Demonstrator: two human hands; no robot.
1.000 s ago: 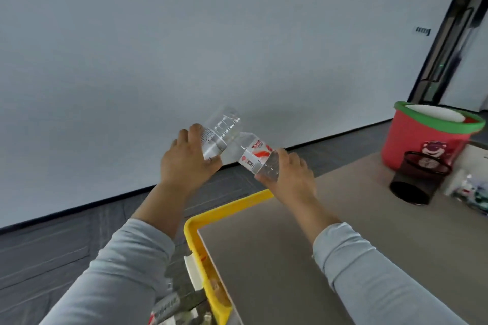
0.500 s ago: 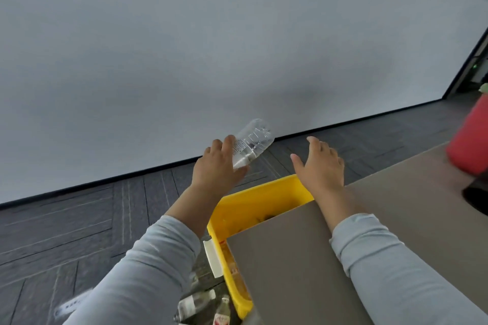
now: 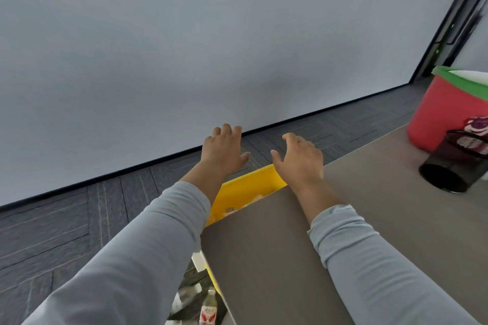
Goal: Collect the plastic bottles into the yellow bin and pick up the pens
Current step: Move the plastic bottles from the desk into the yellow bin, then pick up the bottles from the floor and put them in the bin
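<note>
The yellow bin [image 3: 250,179] stands on the floor beside the table's left edge, mostly hidden by the tabletop and my left sleeve. My left hand [image 3: 224,150] hovers above its far side with relaxed fingers and holds nothing. My right hand [image 3: 299,157] hangs over the bin's far right corner, fingers loosely spread and empty. A plastic bottle [image 3: 208,307] with a red and white label lies on the floor below the table edge, among other clear bottles. No pens are in view.
The brown table [image 3: 369,219] fills the lower right. A red bucket [image 3: 446,111] with a green rim and a black mesh pen holder [image 3: 454,163] stand at its far right. Grey floor and a white wall lie beyond.
My left hand let go of the clear bottle it held half a second ago; the bottle is out of sight. The right hand released its bottle earlier. The view swung right, showing the bucket again.
</note>
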